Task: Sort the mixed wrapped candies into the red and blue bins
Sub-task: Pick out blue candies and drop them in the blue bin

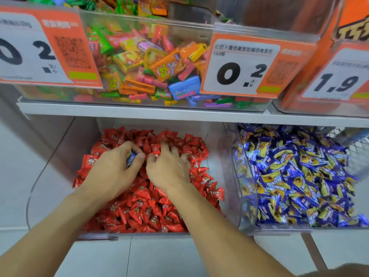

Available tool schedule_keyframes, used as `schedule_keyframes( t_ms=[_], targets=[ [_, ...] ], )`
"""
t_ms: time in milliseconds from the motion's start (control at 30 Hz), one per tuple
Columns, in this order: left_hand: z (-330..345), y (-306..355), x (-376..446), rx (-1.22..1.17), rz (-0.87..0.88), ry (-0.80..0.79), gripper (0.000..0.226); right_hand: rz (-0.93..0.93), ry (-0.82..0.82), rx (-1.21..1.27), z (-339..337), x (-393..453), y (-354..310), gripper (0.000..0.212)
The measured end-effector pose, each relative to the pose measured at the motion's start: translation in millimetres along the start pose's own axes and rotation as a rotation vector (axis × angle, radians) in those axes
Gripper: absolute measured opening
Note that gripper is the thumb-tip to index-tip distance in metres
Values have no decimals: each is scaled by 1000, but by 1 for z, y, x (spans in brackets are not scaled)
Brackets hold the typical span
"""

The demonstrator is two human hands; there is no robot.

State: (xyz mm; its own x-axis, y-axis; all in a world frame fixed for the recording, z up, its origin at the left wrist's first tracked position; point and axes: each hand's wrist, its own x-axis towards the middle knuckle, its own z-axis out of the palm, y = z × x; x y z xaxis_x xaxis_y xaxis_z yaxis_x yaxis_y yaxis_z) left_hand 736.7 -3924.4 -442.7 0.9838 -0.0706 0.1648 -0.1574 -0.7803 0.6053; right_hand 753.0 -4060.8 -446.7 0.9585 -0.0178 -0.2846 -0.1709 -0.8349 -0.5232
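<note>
While we have only the head view to go on, it shows the relation plainly enough: our left hand is curled round a blue-wrapped candy, pinching it between thumb and fingers over the middle of the red bin; the candy stands roughly on end in the grip, its long axis running up and away from us, with most of it hidden by the fingers; our right hand lies just beside the left, fingers bent and dug down among the red candies, and we cannot tell whether it pinches one or merely rakes through them, since its fingertips are blurred and buried; the blue bin, heaped with blue-and-yellow candies, lies to the right of both hands, past the clear wall between the two bins; so the stray candy must travel rightward, and our judgement is that the left hand, which holds it, is the farther of the two from its goal and would cross over the right, unless the piece is handed across; above, on the shelf, a clear tub of mixed sweets and its price tags play no part.
</note>
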Motion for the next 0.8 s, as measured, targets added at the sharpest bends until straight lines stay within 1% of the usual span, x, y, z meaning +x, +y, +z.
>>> schedule_keyframes(
  t_ms=[33,100,167,233,267,300,333,367,400,433,467,533,600,633,667,700,767,800],
  targets=[
    [-1,-1,0,-2,-3,6,6,-60,-2,28,2,2,-3,58],
    [-3,-1,-1,4,-9,15,6,-146,-60,55,-2,4,-1,58],
    [-4,-1,-1,-4,-15,40,6,-186,-99,55,-10,5,4,60],
    [-9,0,-1,0,-3,80,4,-204,-6,13,-16,-1,3,61],
    [-12,1,-1,17,5,111,3,-262,56,-41,-16,-4,-2,61],
    [-16,2,-2,41,5,145,2,-365,83,-112,-13,-7,-8,61],
    [-21,2,-2,73,-12,178,4,-479,45,-186,-7,-6,-12,62],
    [-26,0,-3,112,-39,200,7,-556,-45,-256,-2,-4,-15,62],
    [-31,-2,-5,151,-66,208,10,-578,-149,-324,1,-1,-14,61],
    [-35,-5,-7,184,-92,208,11,-561,-229,-385,1,5,-10,58],
    [-38,-8,-11,210,-119,201,12,-526,-269,-446,-4,10,-6,55],
    [-41,-16,-17,265,-179,163,18,-416,-303,-620,-23,19,3,52],
    [-37,-21,-26,380,-246,57,29,-285,-350,-802,-46,26,8,54],
    [-33,-21,-30,435,-268,-6,34,-256,-357,-867,-59,27,5,54],
    [-30,-21,-34,467,-278,-45,36,-274,-329,-893,-69,29,-2,53],
    [-27,-20,-36,476,-277,-57,36,-354,-269,-870,-72,31,-11,49],
    [-24,-21,-38,464,-277,-56,35,-642,-144,-664,-60,39,-33,44],
    [-24,-22,-37,453,-278,-58,36,-761,-142,-551,-46,43,-45,45]
  ],
)
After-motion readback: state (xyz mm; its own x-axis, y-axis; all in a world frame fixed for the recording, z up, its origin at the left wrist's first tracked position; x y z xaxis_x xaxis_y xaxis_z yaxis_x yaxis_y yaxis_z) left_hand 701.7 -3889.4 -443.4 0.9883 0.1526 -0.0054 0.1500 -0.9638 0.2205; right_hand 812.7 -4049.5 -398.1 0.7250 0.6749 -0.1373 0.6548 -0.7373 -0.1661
